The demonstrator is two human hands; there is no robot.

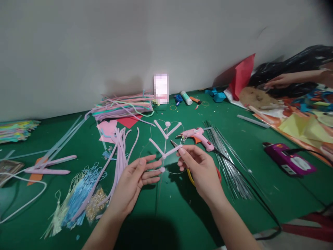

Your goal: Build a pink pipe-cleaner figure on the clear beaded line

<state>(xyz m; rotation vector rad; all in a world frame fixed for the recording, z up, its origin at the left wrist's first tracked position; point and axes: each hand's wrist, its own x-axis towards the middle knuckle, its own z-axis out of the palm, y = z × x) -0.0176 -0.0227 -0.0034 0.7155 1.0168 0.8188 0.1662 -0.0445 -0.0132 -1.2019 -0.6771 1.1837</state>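
Note:
A round wire frame with lilac pipe cleaner pieces (pixel 172 150) set in two V shapes along a central wire stem stands upright before me. My right hand (pixel 199 166) pinches the right end of the lower V between thumb and fingers. At the frame's lower left, my left hand (pixel 142 173) is open, its fingers stretched out against or beside the wire; I cannot tell which. Just beyond my right hand lies a pink glue gun (pixel 196 134). Scissors with a yellow and red handle (pixel 191 176) lie partly hidden behind that hand.
Loose lilac pipe cleaners (pixel 119 149), blue tassels (pixel 82 196) and a bag of gold beads (pixel 96 205) lie left. Silver wires (pixel 231 163) and a purple power strip (pixel 290 159) with a black cord lie right. Another person's hand (pixel 281 81) reaches in at far right.

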